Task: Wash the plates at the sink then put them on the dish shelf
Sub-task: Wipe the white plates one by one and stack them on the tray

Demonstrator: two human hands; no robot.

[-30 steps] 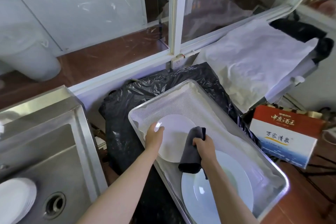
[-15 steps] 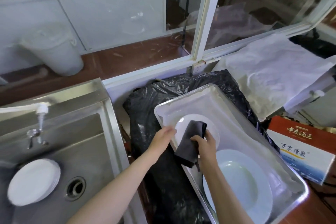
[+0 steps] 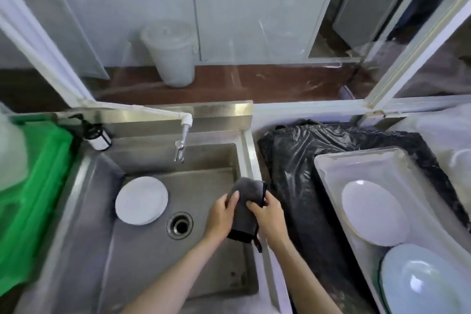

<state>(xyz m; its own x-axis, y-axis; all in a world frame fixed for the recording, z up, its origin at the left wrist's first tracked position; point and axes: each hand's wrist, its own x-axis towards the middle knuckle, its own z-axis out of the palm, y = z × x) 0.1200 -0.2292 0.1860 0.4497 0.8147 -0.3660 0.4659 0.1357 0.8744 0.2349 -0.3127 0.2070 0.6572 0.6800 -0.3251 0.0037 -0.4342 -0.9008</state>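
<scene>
A stack of white plates (image 3: 141, 200) lies in the steel sink (image 3: 158, 257), left of the drain (image 3: 180, 225). My left hand (image 3: 222, 214) and my right hand (image 3: 267, 215) both grip a dark grey cloth (image 3: 246, 205) over the sink's right side. At the right, a metal tray (image 3: 331, 173) holds a small white plate (image 3: 374, 211) and, nearer to me, a larger pale plate (image 3: 423, 285). Neither hand touches a plate.
A tap (image 3: 182, 140) hangs over the back of the sink, with a soap dispenser (image 3: 98, 135) to its left. A green crate (image 3: 33, 186) fills the left side. Black plastic sheeting (image 3: 300, 181) lies between sink and tray. A white bucket (image 3: 170, 52) stands behind the glass.
My left hand has let go of the small plate, which stays in the tray. Both hands have moved left to the sink with the cloth, now held by both. My view has swung left.
</scene>
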